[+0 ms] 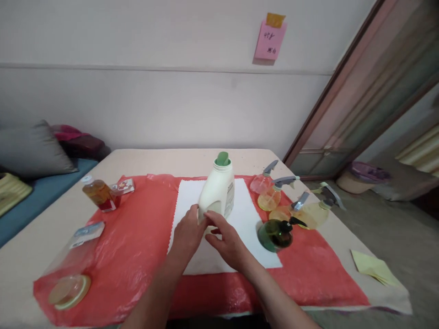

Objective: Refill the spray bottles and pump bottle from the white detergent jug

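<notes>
A beige-covered table fills most of the lower view, and a glossy red plastic sheet covers much of it. On the red sheet, at the middle, lies a white rectangular sheet with a scalloped edge.

The off-white plastic jug with a green spout is roughly upright over the white sheet, its base hidden behind the hands. The left hand touches the jug's lower near side; its fingers are partly hidden, so how far it is closed cannot be told. The right hand is partly open and loosely curled, its index fingertip beside the left hand at the jug; whether it touches the jug is unclear.

Right of the jug, a dark green translucent pump bottle stands near a cluster of round spray bottles with grey triggers, tinted pink and yellow.

On the left are a clear bottle of amber liquid with a white cap, a round clear container at the near corner of the red sheet, and a small red-and-white packet. Pale yellow paper notes lie at the table's right edge.
</notes>
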`<action>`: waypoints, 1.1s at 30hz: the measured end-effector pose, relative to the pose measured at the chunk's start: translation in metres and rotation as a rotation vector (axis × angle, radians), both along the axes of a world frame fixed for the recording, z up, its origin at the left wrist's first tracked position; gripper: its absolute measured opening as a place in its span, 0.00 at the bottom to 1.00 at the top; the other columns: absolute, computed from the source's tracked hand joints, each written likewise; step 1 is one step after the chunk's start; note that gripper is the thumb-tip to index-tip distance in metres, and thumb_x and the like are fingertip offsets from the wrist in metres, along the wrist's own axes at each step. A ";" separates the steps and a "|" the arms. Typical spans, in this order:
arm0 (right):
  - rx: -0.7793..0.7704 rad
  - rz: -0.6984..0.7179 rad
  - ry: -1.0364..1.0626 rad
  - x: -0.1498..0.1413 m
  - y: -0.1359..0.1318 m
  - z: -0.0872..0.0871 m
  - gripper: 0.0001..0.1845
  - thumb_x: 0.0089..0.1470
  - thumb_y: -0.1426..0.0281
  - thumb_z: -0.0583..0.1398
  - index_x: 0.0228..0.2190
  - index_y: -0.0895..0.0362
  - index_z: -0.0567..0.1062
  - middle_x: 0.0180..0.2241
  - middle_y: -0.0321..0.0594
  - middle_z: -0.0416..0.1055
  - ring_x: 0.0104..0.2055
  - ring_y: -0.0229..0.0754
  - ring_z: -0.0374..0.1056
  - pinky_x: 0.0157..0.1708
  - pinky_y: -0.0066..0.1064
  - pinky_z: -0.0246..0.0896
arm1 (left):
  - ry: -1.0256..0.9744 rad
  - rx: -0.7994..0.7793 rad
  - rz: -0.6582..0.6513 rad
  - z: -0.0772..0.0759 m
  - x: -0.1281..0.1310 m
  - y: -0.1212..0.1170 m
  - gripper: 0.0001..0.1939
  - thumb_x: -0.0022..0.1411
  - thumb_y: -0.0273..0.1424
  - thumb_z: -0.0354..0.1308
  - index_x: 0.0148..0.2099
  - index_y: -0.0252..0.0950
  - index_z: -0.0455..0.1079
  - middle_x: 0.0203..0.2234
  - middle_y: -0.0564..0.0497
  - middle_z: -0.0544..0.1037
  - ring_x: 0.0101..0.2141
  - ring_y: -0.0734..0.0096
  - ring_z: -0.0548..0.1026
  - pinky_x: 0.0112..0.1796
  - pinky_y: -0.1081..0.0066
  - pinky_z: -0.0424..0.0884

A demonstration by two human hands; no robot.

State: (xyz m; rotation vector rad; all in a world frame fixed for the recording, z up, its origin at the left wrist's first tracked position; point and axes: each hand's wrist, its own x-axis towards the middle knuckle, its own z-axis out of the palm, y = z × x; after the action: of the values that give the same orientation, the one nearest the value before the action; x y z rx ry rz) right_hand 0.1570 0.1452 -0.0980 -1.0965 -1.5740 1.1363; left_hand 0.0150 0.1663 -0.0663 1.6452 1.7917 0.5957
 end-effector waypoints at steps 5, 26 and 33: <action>-0.054 -0.028 -0.059 0.013 0.003 -0.001 0.28 0.44 0.73 0.58 0.50 0.52 0.71 0.53 0.43 0.71 0.49 0.44 0.70 0.45 0.39 0.67 | 0.191 0.017 -0.060 -0.005 0.008 0.015 0.17 0.65 0.48 0.50 0.45 0.41 0.65 0.37 0.47 0.78 0.39 0.57 0.76 0.33 0.67 0.62; -0.259 -0.449 0.246 0.053 0.019 0.008 0.32 0.41 0.62 0.60 0.50 0.57 0.68 0.55 0.52 0.69 0.50 0.49 0.70 0.48 0.40 0.65 | 0.216 0.156 0.224 -0.017 -0.003 0.068 0.22 0.63 0.43 0.51 0.56 0.39 0.63 0.41 0.43 0.79 0.38 0.53 0.76 0.30 0.69 0.61; -0.313 -0.470 0.320 0.049 0.014 0.015 0.37 0.47 0.62 0.60 0.58 0.57 0.61 0.63 0.54 0.59 0.58 0.49 0.65 0.55 0.40 0.59 | 0.071 0.073 0.060 -0.006 -0.004 0.047 0.20 0.52 0.45 0.60 0.39 0.35 0.74 0.26 0.47 0.75 0.30 0.58 0.73 0.29 0.68 0.61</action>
State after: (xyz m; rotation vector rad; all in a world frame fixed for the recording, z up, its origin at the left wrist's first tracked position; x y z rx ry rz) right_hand 0.2064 0.1590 -0.0828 -1.3242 -0.8489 1.1781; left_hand 0.0113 0.2132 -0.0719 1.6850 1.8969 0.6437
